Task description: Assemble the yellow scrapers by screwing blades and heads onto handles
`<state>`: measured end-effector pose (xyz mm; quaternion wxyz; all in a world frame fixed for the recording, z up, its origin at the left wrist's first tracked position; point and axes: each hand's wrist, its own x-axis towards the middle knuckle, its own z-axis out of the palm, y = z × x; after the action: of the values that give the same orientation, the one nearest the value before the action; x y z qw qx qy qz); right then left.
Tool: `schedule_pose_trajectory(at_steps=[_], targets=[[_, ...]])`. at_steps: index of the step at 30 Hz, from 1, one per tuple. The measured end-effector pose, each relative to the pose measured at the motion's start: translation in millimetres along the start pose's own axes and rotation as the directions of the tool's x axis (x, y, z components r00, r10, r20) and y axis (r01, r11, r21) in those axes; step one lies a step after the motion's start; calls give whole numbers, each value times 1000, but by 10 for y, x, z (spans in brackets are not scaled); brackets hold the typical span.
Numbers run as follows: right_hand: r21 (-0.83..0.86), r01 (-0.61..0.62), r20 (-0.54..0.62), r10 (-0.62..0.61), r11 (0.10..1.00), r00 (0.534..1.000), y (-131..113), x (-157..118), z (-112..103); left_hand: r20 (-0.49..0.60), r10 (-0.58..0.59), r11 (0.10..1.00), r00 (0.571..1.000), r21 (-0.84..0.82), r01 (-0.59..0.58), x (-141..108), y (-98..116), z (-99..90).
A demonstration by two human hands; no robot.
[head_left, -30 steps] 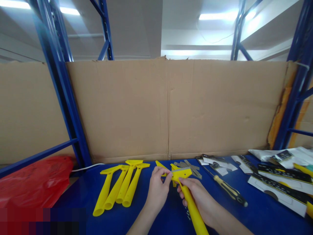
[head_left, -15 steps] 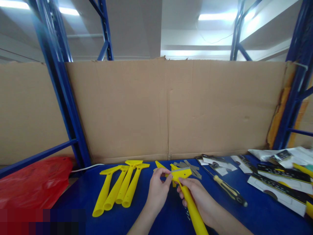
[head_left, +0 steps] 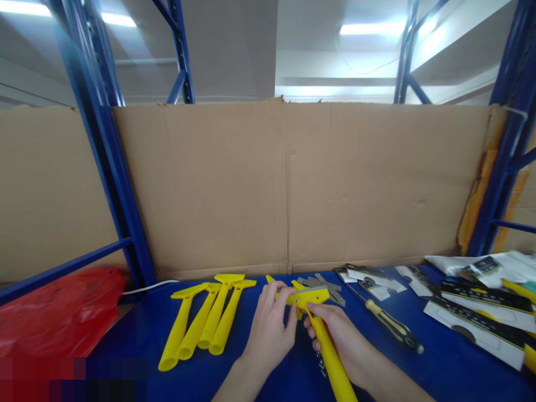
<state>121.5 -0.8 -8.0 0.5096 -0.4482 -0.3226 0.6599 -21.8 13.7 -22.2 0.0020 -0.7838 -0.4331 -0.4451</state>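
My right hand is closed around the neck of a yellow scraper, whose wide head points up and away and carries a thin grey blade along its edge. A small screw shows on the head. My left hand is beside the left end of that head, its thumb apart from its fingers and nothing visible between them. Behind the hands lie grey metal blades and small yellow pieces, partly hidden. Several small screws rest just left of the scraper's handle.
Several yellow scraper handles lie on the blue table at left, near a red bag. Right are a screwdriver, printed cards and plastic packaging. A cardboard panel and blue posts stand behind.
My left hand has opened away from the scraper's head, its fingers now further left and its thumb lower. The screw on the head has come into view. My right hand has barely moved.
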Motion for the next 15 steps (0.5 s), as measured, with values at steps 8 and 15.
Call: schedule_pose_trajectory(at_steps=[8,15], targets=[[-9,-30,0,30,1000,1000,-36,-8,13,76,277,894,958,345,-286,1,-152,-43],[-13,-73,7,73,997,997,-39,19,-5,10,430,799,903,461,-386,33,-153,-65]])
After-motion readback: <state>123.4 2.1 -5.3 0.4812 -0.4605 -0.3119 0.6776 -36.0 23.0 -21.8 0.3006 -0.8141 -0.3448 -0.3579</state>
